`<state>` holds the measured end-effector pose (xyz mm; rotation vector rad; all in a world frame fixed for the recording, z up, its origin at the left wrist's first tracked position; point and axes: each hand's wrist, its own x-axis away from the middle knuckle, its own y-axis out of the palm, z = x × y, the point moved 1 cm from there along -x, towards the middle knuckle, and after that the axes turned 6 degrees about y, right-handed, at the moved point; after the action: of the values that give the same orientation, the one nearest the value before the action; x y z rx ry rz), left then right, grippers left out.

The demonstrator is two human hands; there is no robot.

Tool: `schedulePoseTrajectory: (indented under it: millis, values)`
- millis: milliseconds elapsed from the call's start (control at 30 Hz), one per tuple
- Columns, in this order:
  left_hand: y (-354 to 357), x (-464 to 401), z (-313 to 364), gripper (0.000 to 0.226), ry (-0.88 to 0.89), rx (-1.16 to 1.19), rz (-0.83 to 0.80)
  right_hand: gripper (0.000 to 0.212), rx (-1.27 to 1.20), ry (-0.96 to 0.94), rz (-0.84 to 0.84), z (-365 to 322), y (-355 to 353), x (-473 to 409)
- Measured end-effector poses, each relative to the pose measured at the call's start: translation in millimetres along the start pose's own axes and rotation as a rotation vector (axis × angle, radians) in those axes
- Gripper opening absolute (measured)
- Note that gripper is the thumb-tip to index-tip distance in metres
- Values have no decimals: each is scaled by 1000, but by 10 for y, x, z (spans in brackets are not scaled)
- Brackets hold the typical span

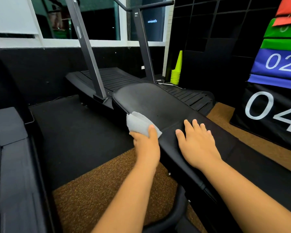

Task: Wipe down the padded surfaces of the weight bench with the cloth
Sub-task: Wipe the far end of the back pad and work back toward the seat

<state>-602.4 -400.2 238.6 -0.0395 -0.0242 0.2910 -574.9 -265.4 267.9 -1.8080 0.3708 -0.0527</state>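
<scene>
Smooth black padded bench (151, 100), left hand (145, 143) gripping crumpled cloth (139, 122).

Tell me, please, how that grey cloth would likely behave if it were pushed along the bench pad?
The cloth looks soft and folded, so it would probably bunch. Gripped by the left hand at the pad edge, it likely slides easily on smooth upholstery.

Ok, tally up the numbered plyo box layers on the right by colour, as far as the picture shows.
Red layer: 1
Green layers: 2
Blue layer: 1
Black layer: 1
Total: 5, all partly cut off by the frame edge.
</scene>
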Motion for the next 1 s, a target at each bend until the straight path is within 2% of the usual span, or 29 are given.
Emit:
schedulePoseTrajectory:
  millis: [133,233,367,467,567,667,733,867,1000]
  values:
    - [-21,-289,165,88,-82,-40,62,62,7,6,-19,-3,-17,2]
    - [-92,-384,289,87,-73,-23,97,62,0,11,-30,-4,-38,22]
    - [-143,-239,326,90,-76,3,52,61,10,5,-41,-54,-65,22]
    - [-185,60,230,96,-57,50,-59,52,133,-93,19,-171,-194,141]
    - [-263,188,72,77,-97,89,-158,44,113,-225,29,-314,-229,466]
    - [-305,137,15,70,-110,90,-207,59,172,-265,105,-329,8,740]
    - [-289,73,40,70,-117,63,-215,68,222,-246,174,-305,166,807]
    - [-214,-139,140,77,-163,93,-195,58,265,-270,304,-295,276,807]
    - [-221,-420,277,87,-241,212,-96,61,314,-277,317,-303,312,792]
